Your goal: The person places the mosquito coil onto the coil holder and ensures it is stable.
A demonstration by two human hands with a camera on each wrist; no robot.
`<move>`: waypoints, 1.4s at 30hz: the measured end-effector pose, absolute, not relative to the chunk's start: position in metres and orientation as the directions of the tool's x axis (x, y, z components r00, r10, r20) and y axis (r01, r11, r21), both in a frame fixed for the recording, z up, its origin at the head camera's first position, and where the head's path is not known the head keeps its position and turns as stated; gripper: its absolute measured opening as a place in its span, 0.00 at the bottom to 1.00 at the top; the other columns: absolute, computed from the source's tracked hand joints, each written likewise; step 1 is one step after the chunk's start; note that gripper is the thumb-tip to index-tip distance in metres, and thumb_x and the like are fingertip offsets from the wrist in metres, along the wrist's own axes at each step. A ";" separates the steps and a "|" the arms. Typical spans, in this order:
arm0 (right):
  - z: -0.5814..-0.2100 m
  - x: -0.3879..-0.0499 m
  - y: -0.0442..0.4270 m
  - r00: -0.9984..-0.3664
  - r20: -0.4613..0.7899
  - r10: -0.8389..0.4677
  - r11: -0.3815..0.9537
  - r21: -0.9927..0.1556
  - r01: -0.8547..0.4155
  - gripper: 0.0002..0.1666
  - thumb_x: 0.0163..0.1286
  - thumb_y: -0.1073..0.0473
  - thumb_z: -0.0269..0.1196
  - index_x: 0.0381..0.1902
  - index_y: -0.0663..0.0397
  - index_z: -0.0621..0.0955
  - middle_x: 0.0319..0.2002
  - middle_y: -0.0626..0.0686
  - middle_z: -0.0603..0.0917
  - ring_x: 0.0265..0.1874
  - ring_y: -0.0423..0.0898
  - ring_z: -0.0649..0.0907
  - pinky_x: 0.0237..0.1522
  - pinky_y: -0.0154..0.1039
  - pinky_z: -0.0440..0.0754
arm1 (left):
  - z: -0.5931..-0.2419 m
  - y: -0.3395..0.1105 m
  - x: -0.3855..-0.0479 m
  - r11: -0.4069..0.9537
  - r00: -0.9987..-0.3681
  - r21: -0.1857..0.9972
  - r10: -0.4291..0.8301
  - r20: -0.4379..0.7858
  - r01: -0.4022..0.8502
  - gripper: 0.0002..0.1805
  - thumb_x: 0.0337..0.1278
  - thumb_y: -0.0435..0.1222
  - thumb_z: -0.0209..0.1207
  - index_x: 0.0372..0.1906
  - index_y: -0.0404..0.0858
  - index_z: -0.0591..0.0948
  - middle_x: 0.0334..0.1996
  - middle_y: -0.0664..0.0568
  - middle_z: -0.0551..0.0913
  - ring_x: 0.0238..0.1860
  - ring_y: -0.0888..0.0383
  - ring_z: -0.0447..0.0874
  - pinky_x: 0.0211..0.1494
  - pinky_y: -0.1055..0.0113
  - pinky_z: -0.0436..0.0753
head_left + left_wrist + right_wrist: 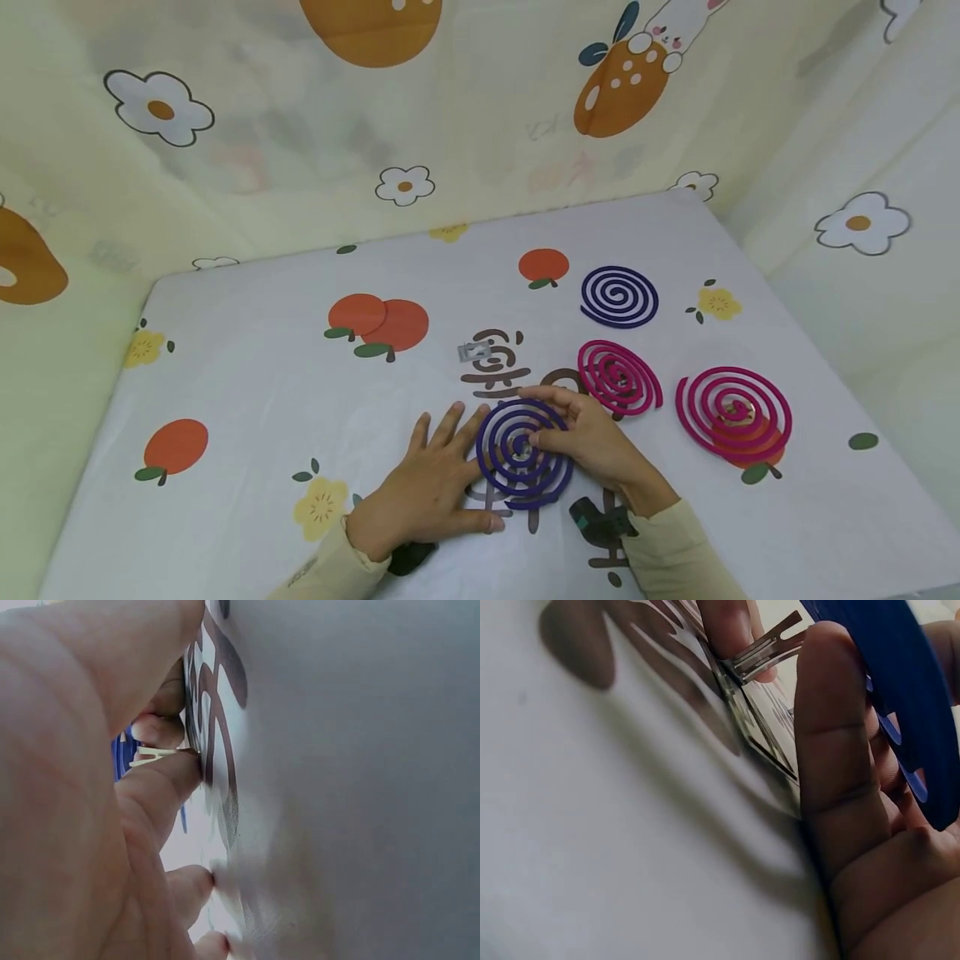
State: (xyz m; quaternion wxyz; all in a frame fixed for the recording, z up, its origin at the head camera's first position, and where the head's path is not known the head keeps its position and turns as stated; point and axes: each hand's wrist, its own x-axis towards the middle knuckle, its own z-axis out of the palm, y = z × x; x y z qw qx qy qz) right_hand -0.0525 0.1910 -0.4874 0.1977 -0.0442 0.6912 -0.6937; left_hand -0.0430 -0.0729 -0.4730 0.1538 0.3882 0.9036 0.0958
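Observation:
A dark blue mosquito coil (pixel 519 444) is held at its right side by my right hand (pixel 600 446), thumb on top near the centre and fingers at the far edge. In the right wrist view the coil (pixel 904 705) stands tilted above the cloth. Under it is a small metal coil stand (pixel 763 656) with raised prongs, touched by a fingertip of my left hand (pixel 431 496). That hand lies spread on the cloth, its fingers straight, partly under the coil's left edge. The left wrist view shows the stand's prongs (pixel 154 756) beside a finger.
Another blue coil (pixel 618 297) lies at the back right. Two pink coils, a nearer one (pixel 618 377) and one farther right (pixel 735 412), have shiny metal at their centres. A small flat metal stand (pixel 474 351) lies beyond the hands. The printed tablecloth (pixel 247 367) meets patterned curtains behind.

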 end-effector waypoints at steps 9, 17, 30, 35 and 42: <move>-0.485 -0.052 0.191 -0.925 -0.194 -0.328 0.040 -0.981 0.191 0.36 0.67 0.71 0.68 0.72 0.64 0.73 0.63 0.67 0.79 0.60 0.55 0.84 0.54 0.38 0.86 | -0.469 -0.073 -0.042 0.663 -0.644 0.314 0.744 -0.178 0.679 0.49 0.59 0.72 0.58 0.83 0.62 0.59 0.86 0.46 0.43 0.84 0.35 0.37 0.76 0.25 0.48; -0.488 -0.051 0.192 -0.931 -0.179 -0.318 0.027 -0.983 0.180 0.35 0.67 0.71 0.68 0.71 0.64 0.74 0.63 0.67 0.79 0.59 0.54 0.83 0.55 0.38 0.85 | -0.468 -0.072 -0.042 0.660 -0.640 0.303 0.748 -0.178 0.687 0.49 0.59 0.72 0.58 0.83 0.62 0.59 0.85 0.45 0.44 0.83 0.33 0.39 0.75 0.26 0.51; -0.488 -0.052 0.190 -0.943 -0.171 -0.285 0.046 -0.985 0.165 0.34 0.66 0.73 0.66 0.70 0.64 0.75 0.63 0.66 0.79 0.58 0.53 0.83 0.55 0.35 0.85 | -0.468 -0.074 -0.043 0.664 -0.644 0.310 0.744 -0.180 0.680 0.48 0.59 0.71 0.59 0.82 0.61 0.62 0.85 0.45 0.44 0.84 0.35 0.38 0.76 0.26 0.49; -0.488 -0.052 0.189 -0.943 -0.167 -0.287 0.039 -0.986 0.163 0.34 0.66 0.73 0.66 0.70 0.65 0.75 0.63 0.67 0.79 0.58 0.52 0.83 0.55 0.36 0.85 | -0.469 -0.074 -0.043 0.666 -0.644 0.306 0.742 -0.186 0.680 0.48 0.59 0.71 0.59 0.82 0.61 0.62 0.85 0.45 0.44 0.84 0.35 0.38 0.76 0.26 0.49; -0.489 -0.051 0.187 -0.943 -0.175 -0.282 0.037 -0.984 0.172 0.34 0.66 0.74 0.66 0.70 0.65 0.74 0.64 0.67 0.78 0.58 0.51 0.83 0.55 0.35 0.85 | -0.471 -0.075 -0.042 0.667 -0.645 0.313 0.741 -0.184 0.677 0.48 0.58 0.71 0.60 0.82 0.61 0.62 0.85 0.46 0.45 0.84 0.35 0.38 0.76 0.26 0.49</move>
